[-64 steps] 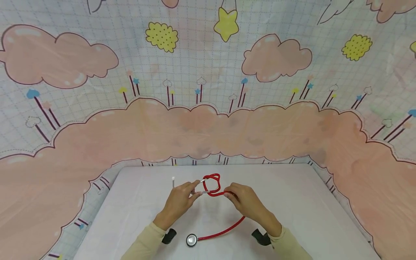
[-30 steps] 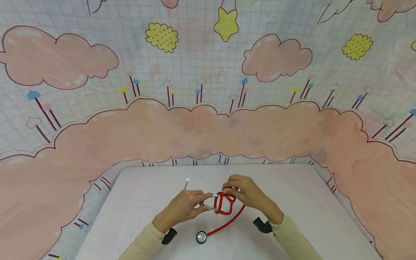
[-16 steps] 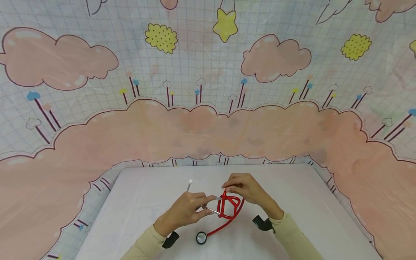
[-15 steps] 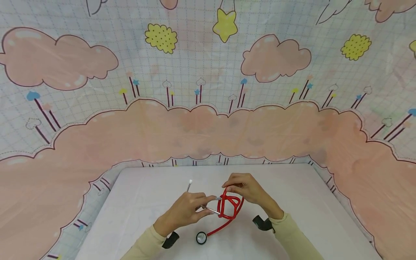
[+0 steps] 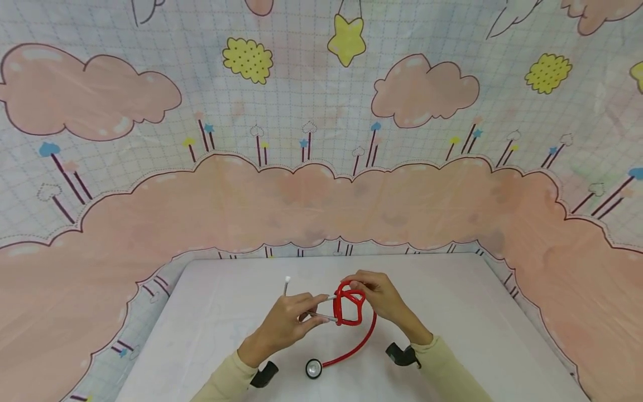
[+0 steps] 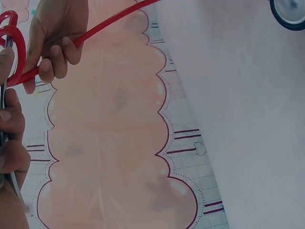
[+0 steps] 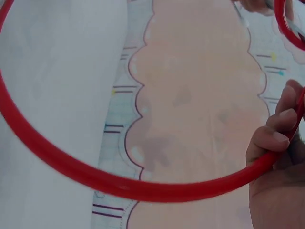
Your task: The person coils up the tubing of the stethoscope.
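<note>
A stethoscope with red tubing is held above the table between both hands. Its metal ear tubes are gripped by my left hand, and one white-tipped end sticks up behind that hand. Loops of red tubing surround the far part of the metal tubes. At the top of these loops my right hand pinches the tubing; in the right wrist view its fingers curl round it. From there the tubing arcs down to the round chest piece on the table.
The white tabletop lies under both hands. A cloud-patterned cloth hangs behind it. Black wrist-worn devices show beneath both forearms.
The red loops have moved right and their tubing is wound differently. My right hand has shifted its hold to the loops' top. The chest piece has slid slightly right.
</note>
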Available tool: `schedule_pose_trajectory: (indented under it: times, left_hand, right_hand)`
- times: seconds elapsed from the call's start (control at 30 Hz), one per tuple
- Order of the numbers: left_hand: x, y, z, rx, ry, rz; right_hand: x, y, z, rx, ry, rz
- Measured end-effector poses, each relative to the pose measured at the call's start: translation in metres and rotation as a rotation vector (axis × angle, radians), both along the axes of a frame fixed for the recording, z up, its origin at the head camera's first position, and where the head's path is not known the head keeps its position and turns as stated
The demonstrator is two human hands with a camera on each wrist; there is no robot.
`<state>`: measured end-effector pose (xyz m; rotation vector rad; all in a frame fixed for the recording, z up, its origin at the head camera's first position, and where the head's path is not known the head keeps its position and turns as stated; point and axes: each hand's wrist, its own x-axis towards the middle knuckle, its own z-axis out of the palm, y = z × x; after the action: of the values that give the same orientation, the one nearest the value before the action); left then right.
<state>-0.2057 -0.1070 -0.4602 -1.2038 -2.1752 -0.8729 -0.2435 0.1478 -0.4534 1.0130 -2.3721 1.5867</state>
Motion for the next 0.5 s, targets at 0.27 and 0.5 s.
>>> schedule_pose_trajectory:
  times: [0.27,0.5]
  left_hand:
    - [0.000,0.000,-0.003,0.083,-0.003,0.025]
    - [-0.002,0.001,-0.007,0.173,-0.042,0.077]
  right_hand:
    - [0.009,-0.012,-0.008,-0.041,-0.147,-0.088]
    - [0.014,-0.020,-0.019,-0.044,-0.291,-0.166]
